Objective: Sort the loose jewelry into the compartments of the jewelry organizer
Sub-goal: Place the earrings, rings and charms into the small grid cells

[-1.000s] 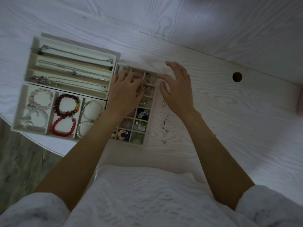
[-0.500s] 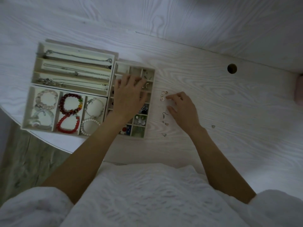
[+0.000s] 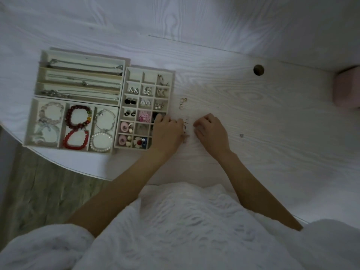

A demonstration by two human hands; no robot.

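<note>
The jewelry organizer is three cream trays: a grid tray [image 3: 124, 106] with earrings in small cells, a necklace tray [image 3: 39, 82] and a bracelet tray [image 3: 29, 123]. On the desk right of the grid tray lie loose rings [image 3: 182, 103], a hook earring [image 3: 186, 124] and a tiny piece [image 3: 241, 135]. My left hand [image 3: 167, 131] lies over the grid tray's lower right corner, fingers curled, thumb side against the hook earring. My right hand [image 3: 211, 131] is just right of the earring, fingers curled with the tips on the desk. Any grip is hidden.
The white wood-grain desk [image 3: 272, 114] has a round cable hole [image 3: 258, 69] at the back. A pink box [image 3: 346, 88] sits at the right edge. The desk's curved front edge and the floor [image 3: 39, 182] lie at lower left.
My left hand left the grid tray's middle and came down to its lower right corner. My right hand drew back from the rings toward the hook earring. The tray's cells are now uncovered.
</note>
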